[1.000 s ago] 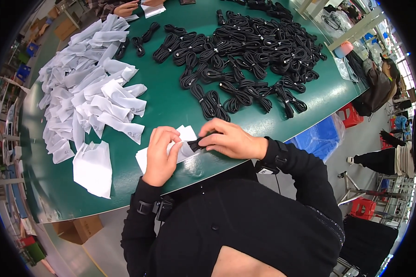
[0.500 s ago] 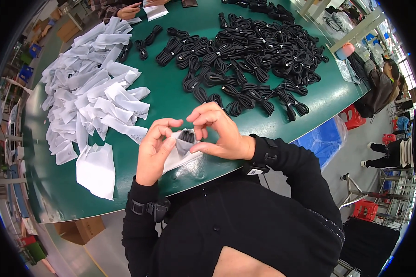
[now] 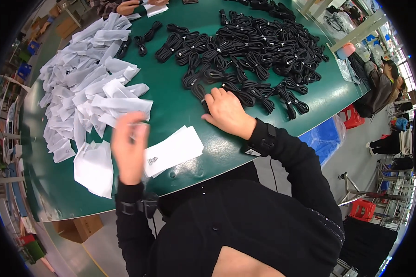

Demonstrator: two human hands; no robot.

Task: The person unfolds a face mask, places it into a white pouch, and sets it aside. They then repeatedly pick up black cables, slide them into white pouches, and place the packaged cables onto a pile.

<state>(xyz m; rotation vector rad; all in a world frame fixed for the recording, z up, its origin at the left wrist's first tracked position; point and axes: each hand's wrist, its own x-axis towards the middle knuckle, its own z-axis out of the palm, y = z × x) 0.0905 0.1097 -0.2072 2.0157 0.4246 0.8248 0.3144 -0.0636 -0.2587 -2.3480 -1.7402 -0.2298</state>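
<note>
My right hand (image 3: 227, 112) lies at the near left edge of a heap of black cables (image 3: 268, 41), each coiled and tied into a bundle. Its fingers curl over a cable bundle (image 3: 199, 93), with the thumb on the near side. My left hand (image 3: 130, 147) is smeared by motion beside the near end of a pile of white pouches (image 3: 83, 87); whether anything is in its fingers does not show. Between my hands lies a small stack of flat white pouches (image 3: 175, 150) with a dark printed mark.
Another white pouch (image 3: 94, 168) lies at the table's near left. Across the green table (image 3: 171, 99), a person's hand (image 3: 127, 7) is beside white sheets. A blue plastic-wrapped bundle (image 3: 321, 138) and red stools (image 3: 353, 117) stand beyond the right edge.
My hands have parted. The pouch with the black cable has left the middle; my left hand went left to the pile, my right hand went right to the cables. The flat stack is uncovered.
</note>
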